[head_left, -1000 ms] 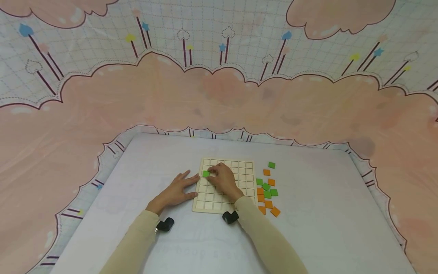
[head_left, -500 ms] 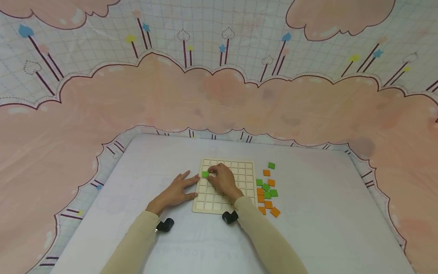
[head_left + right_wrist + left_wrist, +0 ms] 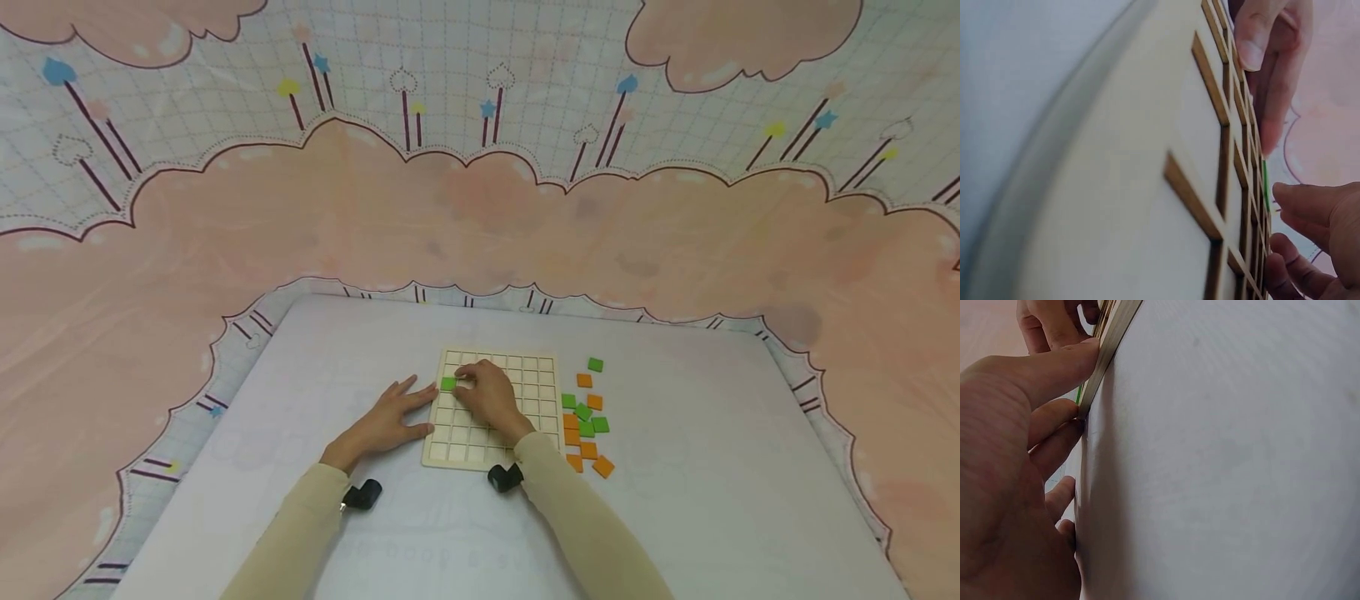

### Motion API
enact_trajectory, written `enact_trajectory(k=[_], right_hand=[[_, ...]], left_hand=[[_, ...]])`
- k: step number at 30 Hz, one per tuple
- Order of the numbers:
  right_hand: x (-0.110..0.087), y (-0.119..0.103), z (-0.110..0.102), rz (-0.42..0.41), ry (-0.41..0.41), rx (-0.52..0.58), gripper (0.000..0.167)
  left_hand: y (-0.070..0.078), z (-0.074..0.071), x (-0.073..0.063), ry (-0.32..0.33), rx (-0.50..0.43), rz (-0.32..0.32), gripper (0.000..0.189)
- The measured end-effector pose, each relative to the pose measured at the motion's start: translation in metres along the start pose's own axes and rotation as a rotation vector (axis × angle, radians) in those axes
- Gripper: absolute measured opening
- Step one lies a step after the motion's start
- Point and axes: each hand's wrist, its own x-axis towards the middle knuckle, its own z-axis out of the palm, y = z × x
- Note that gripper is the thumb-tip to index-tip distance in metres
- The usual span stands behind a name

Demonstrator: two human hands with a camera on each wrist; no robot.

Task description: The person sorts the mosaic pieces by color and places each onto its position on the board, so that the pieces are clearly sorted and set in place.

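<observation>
Two hands are in view, both at one wooden board on one white table [image 3: 712, 483]. The left hand [image 3: 384, 418] rests beside the left edge of the board [image 3: 457, 452], fingers straight and spread, gripping nothing; its thumb and forefinger touch the edge. The right hand [image 3: 489, 392] is over the board, fingers bent, thumb and forefinger slightly parted at the tips and at the right side of one green tile [image 3: 447, 384]. A fingertip appears to touch this tile; whether it is pinched cannot be told. The tile is on the upper part of the board, at the left edge, in the outermost column; whether it sits fully in its cell cannot be told. It is the only tile visible on the board. Cells were not counted, as the right hand and wrist cover part of the grid. Loose tiles to the right of the board number twelve: five green tiles [image 3: 600, 425] and seven orange tiles [image 3: 588, 451], some touching one another, some apart. Two beige sleeves [image 3: 296, 529] and two black devices [image 3: 363, 494], one at each wrist, are noted. One patterned cloth [image 3: 480, 221] stands behind the table.
</observation>
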Motion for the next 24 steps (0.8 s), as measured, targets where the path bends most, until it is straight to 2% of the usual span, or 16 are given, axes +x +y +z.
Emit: enact_trajectory(k=[11, 17, 24], right_hand=[[-0.012, -0.011, -0.023, -0.023, 0.04, 0.123, 0.028], [-0.019, -0.015, -0.038, -0.033, 0.055, 0.151, 0.03], [-0.029, -0.016, -0.054, -0.083, 0.099, 0.164, 0.03]], left_hand=[[-0.001, 0.002, 0.0, 0.009, 0.005, 0.018, 0.065], [-0.001, 0.001, 0.0, 0.001, -0.004, -0.007, 0.067], [0.001, 0.001, 0.0, -0.004, -0.006, -0.029, 0.067]])
